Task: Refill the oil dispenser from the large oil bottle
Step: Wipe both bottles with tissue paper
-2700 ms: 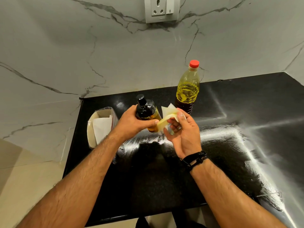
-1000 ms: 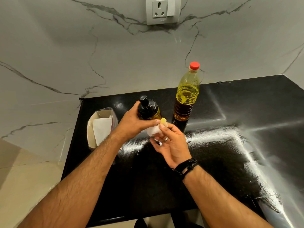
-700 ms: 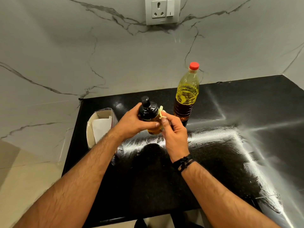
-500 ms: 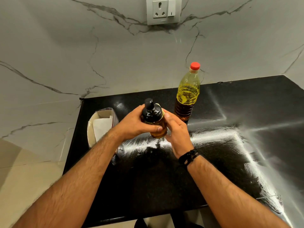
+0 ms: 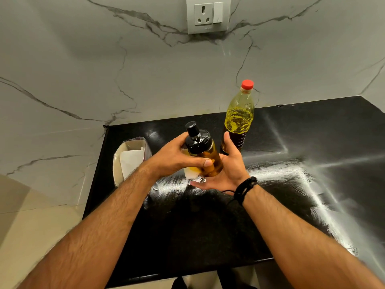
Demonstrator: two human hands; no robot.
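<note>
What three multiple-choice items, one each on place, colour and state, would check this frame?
1. The large oil bottle stands: A) on the counter beyond the hands B) in the paper box C) on the floor.
2. Its cap is: A) black B) red C) green.
3. The oil dispenser is: A) lying flat B) uncapped C) tilted, held off the counter.

A: it stands upright behind the right hand.
B: the cap is red.
C: the left hand has a grip on it, black top on.
</note>
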